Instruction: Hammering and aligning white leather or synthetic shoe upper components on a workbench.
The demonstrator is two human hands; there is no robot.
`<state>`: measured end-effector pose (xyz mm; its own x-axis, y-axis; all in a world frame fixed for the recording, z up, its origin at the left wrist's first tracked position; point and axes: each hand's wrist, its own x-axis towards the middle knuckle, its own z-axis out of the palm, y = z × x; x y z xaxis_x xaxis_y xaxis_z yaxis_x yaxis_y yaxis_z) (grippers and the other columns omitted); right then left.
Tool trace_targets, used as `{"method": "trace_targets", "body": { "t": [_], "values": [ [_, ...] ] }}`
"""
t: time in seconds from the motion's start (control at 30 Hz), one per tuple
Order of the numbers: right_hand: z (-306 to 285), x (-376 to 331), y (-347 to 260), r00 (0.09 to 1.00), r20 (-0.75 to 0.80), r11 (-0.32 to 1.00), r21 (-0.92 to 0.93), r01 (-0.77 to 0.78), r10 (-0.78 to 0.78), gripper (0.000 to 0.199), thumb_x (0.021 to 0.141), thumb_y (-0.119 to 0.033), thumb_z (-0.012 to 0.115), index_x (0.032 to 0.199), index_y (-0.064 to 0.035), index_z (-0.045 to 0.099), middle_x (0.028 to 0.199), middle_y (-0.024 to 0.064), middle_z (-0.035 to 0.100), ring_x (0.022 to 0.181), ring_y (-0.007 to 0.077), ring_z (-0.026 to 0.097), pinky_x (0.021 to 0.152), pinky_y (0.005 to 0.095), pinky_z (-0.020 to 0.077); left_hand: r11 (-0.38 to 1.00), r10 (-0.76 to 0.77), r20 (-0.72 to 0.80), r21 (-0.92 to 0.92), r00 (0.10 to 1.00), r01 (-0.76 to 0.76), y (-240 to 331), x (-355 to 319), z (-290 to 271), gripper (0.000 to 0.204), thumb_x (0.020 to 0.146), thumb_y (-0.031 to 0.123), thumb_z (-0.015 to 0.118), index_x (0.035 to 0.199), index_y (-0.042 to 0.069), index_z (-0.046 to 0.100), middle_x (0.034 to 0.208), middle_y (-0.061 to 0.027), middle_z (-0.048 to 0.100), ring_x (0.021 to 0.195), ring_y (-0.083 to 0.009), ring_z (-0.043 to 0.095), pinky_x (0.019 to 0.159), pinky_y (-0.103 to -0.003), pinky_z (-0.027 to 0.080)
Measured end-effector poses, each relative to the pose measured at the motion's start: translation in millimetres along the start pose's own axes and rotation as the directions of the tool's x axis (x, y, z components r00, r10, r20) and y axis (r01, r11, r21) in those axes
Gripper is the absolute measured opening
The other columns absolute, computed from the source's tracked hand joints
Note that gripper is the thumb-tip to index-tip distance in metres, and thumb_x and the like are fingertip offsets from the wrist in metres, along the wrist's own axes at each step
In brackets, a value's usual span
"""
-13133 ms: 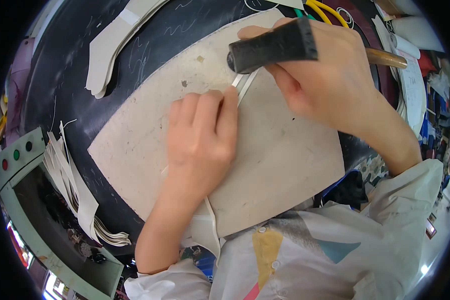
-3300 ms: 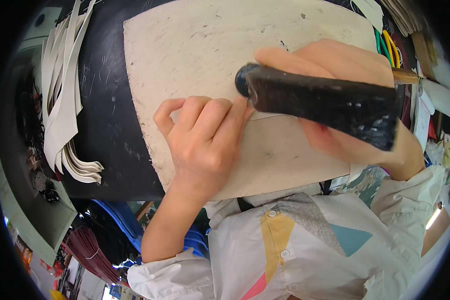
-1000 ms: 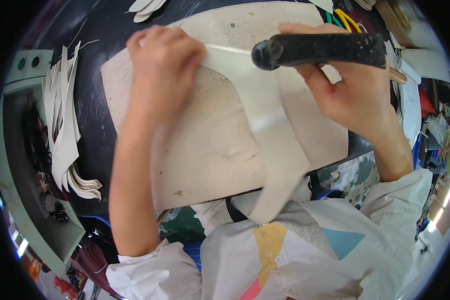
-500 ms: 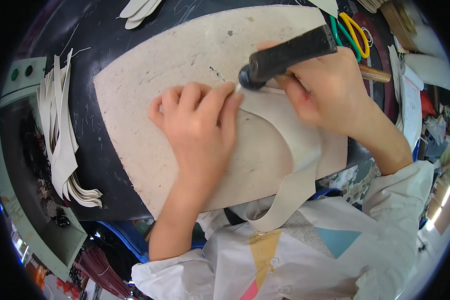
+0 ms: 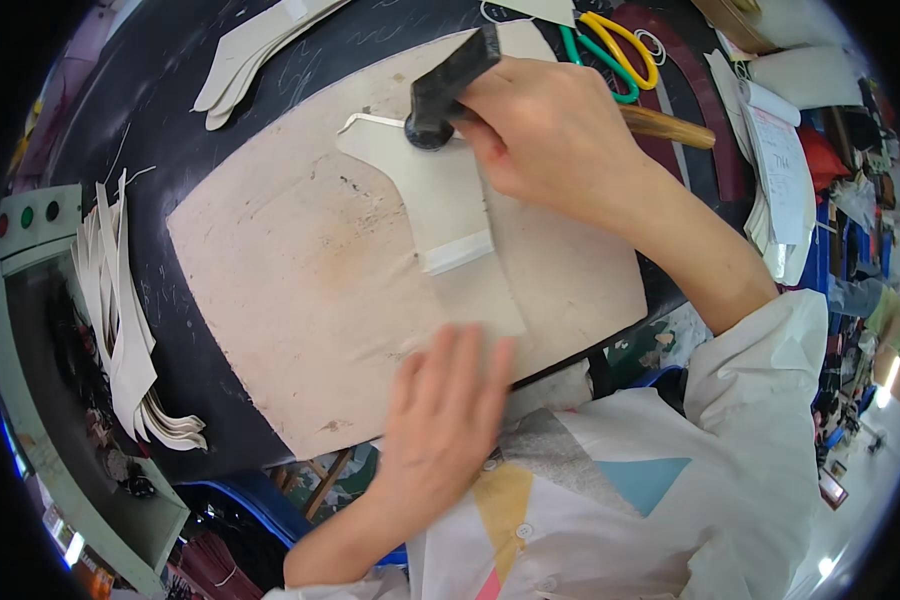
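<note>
My right hand (image 5: 550,130) is closed around a hammer with a black head (image 5: 455,80) and a wooden handle (image 5: 670,127). The hammer's round face rests on or just over the top end of a cream leather-like piece (image 5: 410,185). That piece lies flat on a pale board (image 5: 300,300), its top edge narrowly folded and a lighter band crossing it lower down. Below the band its paler end nearly blends with the board. My left hand (image 5: 445,410), blurred, has its fingers stretched out over the board's near edge, by that lower end.
Stacked cream pieces lie at the left (image 5: 120,320) and far left (image 5: 255,50) of the black table (image 5: 170,260). Scissors with yellow and green handles (image 5: 620,50) lie beyond my right hand. Papers (image 5: 775,150) stand at the right; a grey-green machine (image 5: 35,235) borders the left.
My left hand has left the spot beside the hammer face and come down toward me. The piece's lower end, formerly curling over the near edge, now lies flat. The hammer stays in my right hand.
</note>
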<state>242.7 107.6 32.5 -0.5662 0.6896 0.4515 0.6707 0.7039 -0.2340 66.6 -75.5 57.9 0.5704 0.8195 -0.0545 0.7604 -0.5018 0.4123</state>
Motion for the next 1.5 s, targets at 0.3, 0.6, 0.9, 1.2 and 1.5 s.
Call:
{"method": "trace_targets", "body": {
  "t": [0.3, 0.6, 0.9, 1.2, 1.5],
  "values": [
    [-28.8, -20.7, -36.8, 0.976, 0.217, 0.99, 0.143, -0.008, -0.023, 0.016, 0.073, -0.004, 0.065, 0.089, -0.0053, 0.065, 0.077, 0.0088, 0.064, 0.071, 0.0299, 0.067, 0.059, 0.0406, 0.0532, 0.787, -0.326, 0.082, 0.575, 0.942, 0.223, -38.5, -66.7, -114.4, 0.025, 0.08, 0.007, 0.066, 0.104, 0.006, 0.073, 0.111, -0.0114, 0.069, 0.117, -0.0349, 0.061, 0.107, -0.055, 0.037],
    [-25.2, -29.1, -33.3, 0.976, 0.172, 0.969, 0.231, 0.09, -0.131, 0.035, 0.068, -0.001, 0.066, 0.102, 0.0014, 0.068, 0.073, 0.0069, 0.058, 0.062, 0.0267, 0.061, 0.052, 0.039, 0.0488, 0.998, -0.027, -0.273, -0.061, 0.962, 0.01, -120.9, 62.3, -60.8, 0.034, 0.08, 0.003, 0.073, 0.113, 0.006, 0.071, 0.093, -0.0122, 0.065, 0.088, -0.0316, 0.062, 0.079, -0.04, 0.05],
    [-36.8, -6.4, -14.6, 0.989, 0.128, 0.981, 0.169, -0.094, 0.073, 0.048, 0.067, 0.007, 0.072, 0.114, -0.0024, 0.071, 0.085, 0.0105, 0.068, 0.069, 0.0287, 0.068, 0.06, 0.036, 0.0536, 0.972, -0.136, -0.381, -0.228, 0.914, 0.049, -121.0, 92.2, 2.2, 0.012, 0.08, 0.007, 0.077, 0.092, 0.005, 0.075, 0.081, -0.0082, 0.061, 0.071, -0.0256, 0.061, 0.065, -0.036, 0.05],
    [-22.6, 2.3, -26.8, 0.975, 0.208, 0.974, 0.196, -0.118, 0.076, 0.05, 0.063, 0.005, 0.07, 0.112, -0.0022, 0.07, 0.075, 0.009, 0.06, 0.062, 0.028, 0.061, 0.055, 0.0354, 0.0485, 0.987, 0.158, -0.465, 0.08, 0.871, -0.136, -134.2, 93.0, 2.9, 0.022, 0.073, 0.018, 0.082, 0.092, 0.009, 0.075, 0.069, 0.0001, 0.051, 0.061, -0.019, 0.051, 0.06, -0.033, 0.033],
    [-16.4, 4.2, -29.2, 0.975, 0.218, 0.992, 0.104, -0.07, 0.046, 0.049, 0.064, 0.01, 0.072, 0.112, -0.0005, 0.069, 0.069, 0.0084, 0.053, 0.057, 0.0275, 0.057, 0.05, 0.0359, 0.0443, 0.994, 0.063, -0.41, -0.059, 0.91, -0.096, -143.9, 88.0, -2.4, 0.017, 0.072, 0.013, 0.085, 0.08, 0.007, 0.071, 0.074, -0.0021, 0.058, 0.068, -0.0196, 0.055, 0.068, -0.033, 0.038]
  ]
}}
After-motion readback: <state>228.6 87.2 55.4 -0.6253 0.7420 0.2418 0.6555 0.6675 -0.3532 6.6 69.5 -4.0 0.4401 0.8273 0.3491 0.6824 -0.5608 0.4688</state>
